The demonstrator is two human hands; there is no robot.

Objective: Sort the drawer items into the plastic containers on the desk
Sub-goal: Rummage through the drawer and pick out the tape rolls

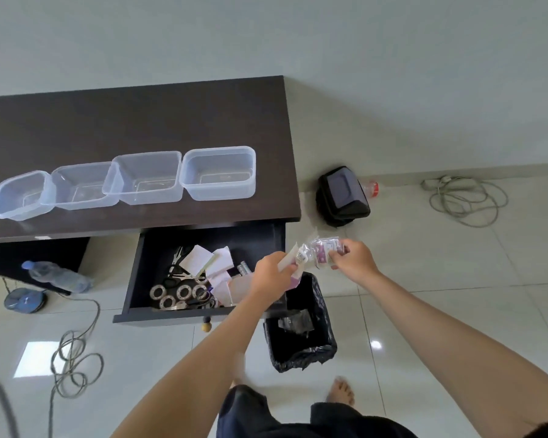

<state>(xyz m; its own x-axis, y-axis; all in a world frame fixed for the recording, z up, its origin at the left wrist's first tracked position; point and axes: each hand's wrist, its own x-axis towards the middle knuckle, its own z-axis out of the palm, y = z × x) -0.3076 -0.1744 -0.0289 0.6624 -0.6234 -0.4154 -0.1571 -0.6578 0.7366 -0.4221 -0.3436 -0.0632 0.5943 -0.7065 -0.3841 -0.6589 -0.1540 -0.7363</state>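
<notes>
Several clear plastic containers stand in a row on the dark desk. Below the desk top, the open drawer holds tape rolls, scissors and paper notes. My left hand and my right hand together grip small clear plastic packets with purple and white contents, above the drawer's right end and the bin. A pale card-like piece also sits in my left hand.
A black-lined waste bin stands on the tiled floor right of the drawer. A black bag lies near the wall, a water bottle under the desk, and cables coil on the floor.
</notes>
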